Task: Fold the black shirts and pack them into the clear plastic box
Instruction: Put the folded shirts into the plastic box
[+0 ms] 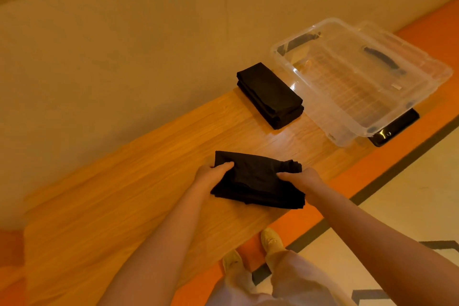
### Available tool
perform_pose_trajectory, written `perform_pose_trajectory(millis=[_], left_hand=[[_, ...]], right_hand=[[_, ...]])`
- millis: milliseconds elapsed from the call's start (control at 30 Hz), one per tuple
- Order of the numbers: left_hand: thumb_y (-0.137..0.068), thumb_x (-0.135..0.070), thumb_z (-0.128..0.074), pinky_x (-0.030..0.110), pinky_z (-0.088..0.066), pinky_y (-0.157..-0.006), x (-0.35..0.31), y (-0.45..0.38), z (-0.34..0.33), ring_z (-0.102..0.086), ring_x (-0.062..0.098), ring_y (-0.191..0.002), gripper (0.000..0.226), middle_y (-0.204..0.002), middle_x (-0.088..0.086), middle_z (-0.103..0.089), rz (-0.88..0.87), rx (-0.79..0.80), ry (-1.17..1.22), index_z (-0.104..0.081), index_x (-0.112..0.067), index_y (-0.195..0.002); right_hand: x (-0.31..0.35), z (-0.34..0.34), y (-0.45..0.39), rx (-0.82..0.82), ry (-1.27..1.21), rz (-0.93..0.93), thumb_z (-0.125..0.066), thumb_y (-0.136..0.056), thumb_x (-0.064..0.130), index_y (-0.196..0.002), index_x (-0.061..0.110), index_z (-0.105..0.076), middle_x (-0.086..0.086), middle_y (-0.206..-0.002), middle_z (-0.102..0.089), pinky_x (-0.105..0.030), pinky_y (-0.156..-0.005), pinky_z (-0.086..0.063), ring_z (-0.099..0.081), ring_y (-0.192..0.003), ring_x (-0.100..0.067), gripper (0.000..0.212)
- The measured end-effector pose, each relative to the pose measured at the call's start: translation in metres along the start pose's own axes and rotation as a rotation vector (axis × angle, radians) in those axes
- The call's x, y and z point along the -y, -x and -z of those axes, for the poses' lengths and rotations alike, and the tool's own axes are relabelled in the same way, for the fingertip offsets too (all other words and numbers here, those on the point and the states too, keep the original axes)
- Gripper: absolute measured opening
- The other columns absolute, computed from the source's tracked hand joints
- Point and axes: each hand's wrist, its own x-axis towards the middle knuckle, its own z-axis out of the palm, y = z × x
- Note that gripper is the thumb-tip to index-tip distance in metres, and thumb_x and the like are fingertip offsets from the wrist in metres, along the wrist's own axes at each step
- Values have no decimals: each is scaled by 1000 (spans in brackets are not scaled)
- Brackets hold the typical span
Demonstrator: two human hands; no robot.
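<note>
On the wooden table, in the one head view we have, we hold a folded black shirt near the front edge, at about 6 o'clock from the clear plastic box. Our left hand grips the shirt's left end with the thumb on top and the fingers hidden beneath; our right hand pinches the right end, where the cloth bunches into a small loose lump. At roughly 12 o'clock from this shirt lies a neat stack of folded shirts, just beside the box's left wall, and the box itself looks empty, with a dark handle showing through it, probably on a lid beneath. We judge the cloth to be light, soft and limp: it will sag and unfold if we lift it by one end only, and the bunched corner may slip out. So we would keep both ends supported, or slide flat palms under the middle, and carry it level towards 1 o'clock. Nothing here is fragile; the fold itself is what can be lost.
</note>
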Motion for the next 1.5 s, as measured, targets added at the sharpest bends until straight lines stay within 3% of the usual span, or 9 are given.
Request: perform_pose_trajectory(millis=[100, 233, 400, 633, 733, 867, 1033, 1233, 1500], left_hand=[[-74, -35, -82, 43, -53, -91, -4, -1, 1, -63, 29, -102, 52, -113, 11, -65, 66, 95, -21, -62, -11, -115], [-76, -27, -81, 42, -56, -86, -3, 4, 1, -67, 29, -95, 43, -106, 13, -69, 103, 159, 13, -64, -11, -111], [-85, -30, -72, 37, -54, -85, 10, 13, -2, -65, 21, -93, 29, -107, 2, -67, 26, 120, 13, -63, -19, -110], [-91, -39, -62, 28, -39, -89, 30, 29, -10, -53, 17, -113, 46, -126, -5, -56, -133, -7, -45, -49, -26, -134], [-90, -39, -63, 27, -41, -87, 36, 35, -11, -54, 15, -106, 42, -118, -6, -57, -137, -48, -14, -53, -25, -129], [-87, -38, -69, 23, -45, -69, 43, 39, -9, -57, 10, -89, 28, -109, -4, -62, -73, -96, 57, -62, -25, -110], [-89, -42, -64, 26, -45, -77, 43, 36, -7, -59, 15, -98, 27, -102, -6, -62, -158, -163, -102, -62, -25, -111], [-90, -53, -54, 30, -51, -72, 3, 35, -11, -62, 19, -97, 47, -109, 0, -64, -274, -430, -484, -54, -19, -122], [-91, -53, -54, 28, -47, -64, -82, 43, -5, -61, 19, -91, 49, -103, 0, -63, -430, -543, -471, -52, -15, -121]], right_hand=[[4, 5, -4, 56, -14, -32, -79, -78, 25, -124, -2, -47, -9, -110, -47, -37, -82, -42, -49, -120, -34, 62], [0, 8, -11, 119, -29, -15, -83, -73, 26, -119, 8, -53, -12, -120, -57, -42, -86, -51, -56, -104, -29, 57], [-6, 9, -5, 176, -9, 194, -81, -74, 19, -113, 22, -51, -1, -110, -56, -44, -84, -54, -59, -99, -23, 50], [-2, 17, -4, 281, 65, 352, -78, -79, 19, -116, 22, -43, 9, -98, -51, -30, -70, -51, -56, -88, -14, 51], [2, 22, -10, 259, 181, 452, -78, -78, 25, -115, 23, -43, 9, -102, -52, -31, -67, -53, -58, -88, -12, 51], [10, 23, -15, 269, 237, 481, -80, -76, 30, -116, 22, -46, 6, -105, -57, -37, -73, -56, -60, -92, -12, 53], [26, 14, -13, 265, 310, 538, -77, -79, 32, -118, 23, -44, 12, -98, -51, -22, -63, -49, -54, -84, -1, 53], [57, 5, -7, 207, 398, 693, -76, -80, 33, -122, 20, -44, 7, -106, -53, -16, -61, -45, -55, -88, -6, 53], [131, 35, -2, 60, 346, 858, -77, -79, 33, -124, 18, -45, 6, -106, -57, -18, -71, -49, -58, -97, -10, 57]])
